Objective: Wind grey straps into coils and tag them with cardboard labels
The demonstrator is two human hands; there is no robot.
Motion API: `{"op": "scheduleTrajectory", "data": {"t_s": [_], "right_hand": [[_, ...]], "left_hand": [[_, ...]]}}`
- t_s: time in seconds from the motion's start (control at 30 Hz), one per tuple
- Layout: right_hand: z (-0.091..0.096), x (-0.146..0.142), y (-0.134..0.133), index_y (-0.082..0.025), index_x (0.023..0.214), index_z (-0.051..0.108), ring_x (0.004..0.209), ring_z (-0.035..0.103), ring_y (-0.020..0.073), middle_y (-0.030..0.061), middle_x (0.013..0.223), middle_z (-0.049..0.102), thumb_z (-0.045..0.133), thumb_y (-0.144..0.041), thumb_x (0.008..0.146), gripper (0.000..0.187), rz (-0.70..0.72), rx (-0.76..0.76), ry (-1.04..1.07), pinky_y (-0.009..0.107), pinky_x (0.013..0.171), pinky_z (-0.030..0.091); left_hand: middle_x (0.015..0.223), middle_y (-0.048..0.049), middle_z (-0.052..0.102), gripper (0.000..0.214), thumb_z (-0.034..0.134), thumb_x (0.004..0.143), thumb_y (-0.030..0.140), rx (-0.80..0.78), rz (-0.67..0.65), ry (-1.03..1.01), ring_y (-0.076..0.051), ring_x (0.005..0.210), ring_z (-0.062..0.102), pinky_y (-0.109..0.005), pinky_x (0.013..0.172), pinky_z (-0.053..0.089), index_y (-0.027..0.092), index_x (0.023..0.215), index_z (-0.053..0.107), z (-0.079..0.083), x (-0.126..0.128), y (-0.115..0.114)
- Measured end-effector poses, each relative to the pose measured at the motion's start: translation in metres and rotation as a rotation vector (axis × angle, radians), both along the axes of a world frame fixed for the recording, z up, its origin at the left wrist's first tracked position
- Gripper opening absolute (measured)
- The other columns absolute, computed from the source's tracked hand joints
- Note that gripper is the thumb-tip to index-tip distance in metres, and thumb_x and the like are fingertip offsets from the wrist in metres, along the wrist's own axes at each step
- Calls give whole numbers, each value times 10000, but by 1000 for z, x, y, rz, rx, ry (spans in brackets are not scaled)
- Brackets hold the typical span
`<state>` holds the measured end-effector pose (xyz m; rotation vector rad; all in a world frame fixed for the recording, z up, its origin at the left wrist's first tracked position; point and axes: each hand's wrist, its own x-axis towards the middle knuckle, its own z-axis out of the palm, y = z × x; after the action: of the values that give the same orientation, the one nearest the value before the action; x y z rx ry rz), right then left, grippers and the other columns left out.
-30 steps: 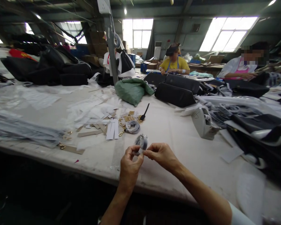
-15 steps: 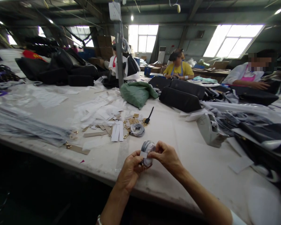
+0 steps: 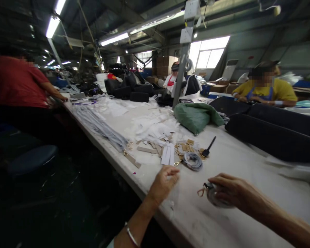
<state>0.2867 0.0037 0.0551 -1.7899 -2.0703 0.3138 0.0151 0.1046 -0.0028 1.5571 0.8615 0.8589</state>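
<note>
My right hand (image 3: 231,189) grips a wrapped coil of grey strap (image 3: 217,199) low over the table, and a gold clasp (image 3: 201,192) sticks out on its left side. The palm and fingers cover much of that coil. My left hand (image 3: 164,184) is empty, its fingers loosely curled with a gap at the thumb, over the near table edge. Just beyond it lie white paper strips (image 3: 167,154) and a second grey coil (image 3: 193,161) with a gold hook (image 3: 177,163). A black strap piece (image 3: 209,147) rests behind that coil.
Long grey straps (image 3: 100,127) run along the left table edge. Brown tags (image 3: 188,147) and white scraps (image 3: 150,125) lie mid-table. A green sack (image 3: 196,117) sits by a post (image 3: 181,75); black bags (image 3: 279,127) stand right. Co-workers are around the table; a stool (image 3: 33,158) is left.
My hands have come apart: the right has carried the coil to the right, and the left has let go of it. The view has turned left, bringing a person in red into sight.
</note>
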Motion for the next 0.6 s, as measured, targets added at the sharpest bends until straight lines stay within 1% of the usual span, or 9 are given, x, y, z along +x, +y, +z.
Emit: {"op": "scheduleTrajectory", "data": {"t_s": [0.07, 0.1, 0.17, 0.2, 0.27, 0.33, 0.4, 0.47, 0.6], "right_hand": [[1, 29, 20, -307, 1123, 719, 877, 713, 261, 66, 1072, 737, 678, -415, 766, 375, -73, -23, -37, 308, 757, 558], [2, 43, 29, -288, 1192, 687, 925, 705, 289, 89, 1109, 727, 669, -455, 760, 464, -117, 13, -55, 344, 780, 558], [3, 63, 43, -271, 1261, 644, 966, 694, 309, 124, 1171, 702, 646, -524, 757, 564, -224, 131, -74, 369, 785, 556], [2, 68, 47, -271, 1264, 643, 946, 699, 305, 131, 1176, 699, 630, -552, 761, 576, -268, 170, -73, 362, 760, 560], [-5, 69, 52, -272, 1188, 694, 871, 718, 294, 125, 1122, 724, 616, -593, 754, 546, -306, 190, -45, 342, 701, 571], [-16, 58, 53, -269, 1072, 750, 837, 728, 298, 105, 1036, 753, 622, -597, 745, 480, -254, 150, -12, 339, 687, 586], [-29, 43, 52, -282, 983, 777, 848, 730, 300, 80, 995, 765, 636, -574, 753, 399, -152, 92, -7, 346, 714, 597], [-41, 28, 51, -309, 955, 783, 815, 736, 279, 57, 963, 772, 640, -542, 776, 328, -80, 44, -12, 329, 711, 604], [-53, 13, 53, -335, 946, 781, 759, 741, 245, 29, 930, 777, 643, -494, 795, 260, -4, 46, -27, 267, 661, 608]], "left_hand": [[1072, -81, 683, 254, 481, 893, 212, 398, 343, 419, -199, 1018, 637, -319, 896, 532, 194, 1026, 696, -3, -45, 48], [1117, -108, 671, 302, 442, 885, 132, 448, 441, 503, -223, 1093, 608, -356, 969, 496, 171, 1052, 690, -4, -70, 72], [1268, -147, 604, 433, 352, 866, 27, 505, 538, 607, -263, 1253, 500, -451, 1107, 362, 145, 1154, 652, -7, -122, 115], [1313, -150, 580, 478, 344, 843, -11, 533, 538, 659, -270, 1287, 466, -473, 1130, 322, 142, 1191, 635, -8, -145, 132], [1337, -141, 574, 517, 362, 801, -58, 581, 457, 755, -255, 1291, 464, -442, 1135, 319, 135, 1195, 635, -10, -183, 157], [1290, -108, 618, 480, 404, 803, -49, 616, 343, 838, -226, 1234, 515, -393, 1107, 360, 157, 1155, 657, -12, -206, 174], [1203, -78, 664, 389, 465, 818, -6, 647, 243, 910, -209, 1149, 565, -358, 1062, 400, 179, 1084, 681, -14, -215, 187], [1110, -65, 686, 289, 524, 818, 37, 674, 177, 972, -206, 1068, 593, -329, 999, 435, 189, 1000, 690, -13, -216, 198], [971, -44, 682, 141, 553, 859, 136, 709, 138, 1063, -189, 977, 608, -274, 888, 464, 204, 876, 676, -7, -211, 212]]}}
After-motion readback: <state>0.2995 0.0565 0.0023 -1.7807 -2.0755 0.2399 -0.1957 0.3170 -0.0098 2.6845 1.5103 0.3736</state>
